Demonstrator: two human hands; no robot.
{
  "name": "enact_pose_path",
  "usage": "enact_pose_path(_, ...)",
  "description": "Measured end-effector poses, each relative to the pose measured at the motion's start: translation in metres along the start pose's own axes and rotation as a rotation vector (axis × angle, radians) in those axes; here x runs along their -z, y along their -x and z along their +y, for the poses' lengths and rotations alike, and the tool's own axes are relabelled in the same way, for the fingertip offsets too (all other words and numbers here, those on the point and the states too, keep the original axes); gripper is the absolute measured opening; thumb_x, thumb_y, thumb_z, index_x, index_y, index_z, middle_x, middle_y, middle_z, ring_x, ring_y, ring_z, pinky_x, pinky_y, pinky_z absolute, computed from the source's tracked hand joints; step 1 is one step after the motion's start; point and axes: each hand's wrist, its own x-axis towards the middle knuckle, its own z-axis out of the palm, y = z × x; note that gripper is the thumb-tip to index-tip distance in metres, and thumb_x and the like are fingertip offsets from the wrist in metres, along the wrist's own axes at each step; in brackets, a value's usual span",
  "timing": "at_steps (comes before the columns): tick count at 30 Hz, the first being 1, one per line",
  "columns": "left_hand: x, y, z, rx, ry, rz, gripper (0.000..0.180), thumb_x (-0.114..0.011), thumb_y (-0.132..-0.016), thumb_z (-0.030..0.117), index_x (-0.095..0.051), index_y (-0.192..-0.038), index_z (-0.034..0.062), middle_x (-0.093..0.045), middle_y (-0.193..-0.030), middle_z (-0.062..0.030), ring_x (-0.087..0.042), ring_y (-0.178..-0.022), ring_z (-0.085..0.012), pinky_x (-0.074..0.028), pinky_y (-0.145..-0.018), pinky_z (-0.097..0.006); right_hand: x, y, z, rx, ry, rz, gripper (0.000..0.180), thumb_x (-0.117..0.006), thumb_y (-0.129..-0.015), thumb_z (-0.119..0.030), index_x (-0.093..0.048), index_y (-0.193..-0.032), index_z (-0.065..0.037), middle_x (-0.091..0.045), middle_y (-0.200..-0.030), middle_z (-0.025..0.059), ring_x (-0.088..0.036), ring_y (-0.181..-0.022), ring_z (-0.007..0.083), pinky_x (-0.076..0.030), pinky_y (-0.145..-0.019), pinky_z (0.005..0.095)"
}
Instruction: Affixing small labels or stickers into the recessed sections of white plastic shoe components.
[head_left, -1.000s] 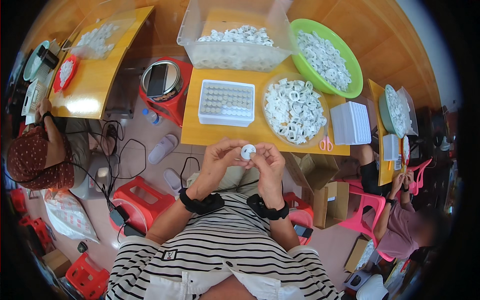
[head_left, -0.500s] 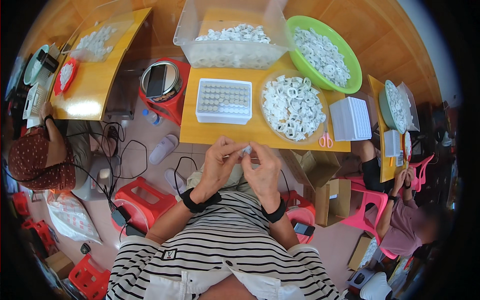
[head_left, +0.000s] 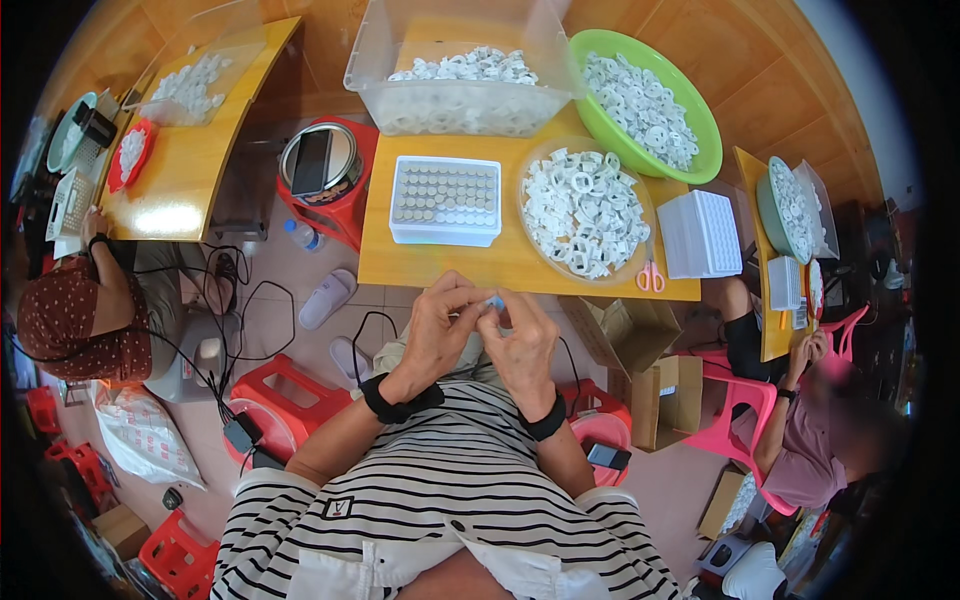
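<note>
My left hand (head_left: 440,328) and my right hand (head_left: 522,338) meet over my lap, just in front of the table edge. Thumbs and forefingers of both pinch a small pale-blue and white plastic piece (head_left: 495,303) between them. Fingertips cover much of it, so its full shape cannot be made out. Beyond my left hand, on the table (head_left: 400,268), stands a white tray (head_left: 445,236) with rows of round greyish pieces (head_left: 440,190). A clear round bowl heaped with white ring-shaped plastic parts (head_left: 585,210) lies beyond my right hand.
Orange-handled scissors (head_left: 650,279) lie beside a stack of white trays (head_left: 700,238). Behind are a clear bin (head_left: 460,105) and a green basin (head_left: 708,120) of white parts. Cardboard boxes (head_left: 668,400) and red stools (head_left: 290,395) stand below. Co-workers sit left and right.
The small piece has turned a little between my fingertips and now shows a bluer side. My hands stay in nearly the same place; the right fingers have shifted slightly.
</note>
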Motion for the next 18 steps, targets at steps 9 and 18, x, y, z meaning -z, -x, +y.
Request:
enact_pose_path(9,0.005,-0.007,-0.001,0.219,0.398,-0.015,0.019,-0.054,-0.084,-0.002,-0.061,-0.102,0.0000,-0.052,-0.094,-0.0036,-0.060,-0.080,-0.0128,-0.053,-0.069,-0.024,0.002,-0.003,0.013,-0.366,-0.629,0.001,0.018,-0.064,-0.074,0.006,-0.060,-0.091,0.003,-0.063,-0.081,0.0097,-0.062,-0.070,0.0118,-0.050,-0.060,0.0226)
enact_pose_path(18,0.006,-0.007,0.002,0.200,0.370,0.057,0.015,-0.059,-0.076,-0.006,-0.064,-0.089,-0.0013,-0.051,-0.085,-0.0033,-0.056,-0.074,-0.0100,-0.049,-0.063,-0.022,-0.005,-0.002,0.007,-0.257,-0.484,-0.017,0.016,-0.065,-0.072,0.004,-0.061,-0.087,-0.001,-0.060,-0.073,0.0059,-0.059,-0.065,0.0101,-0.047,-0.056,0.0223)
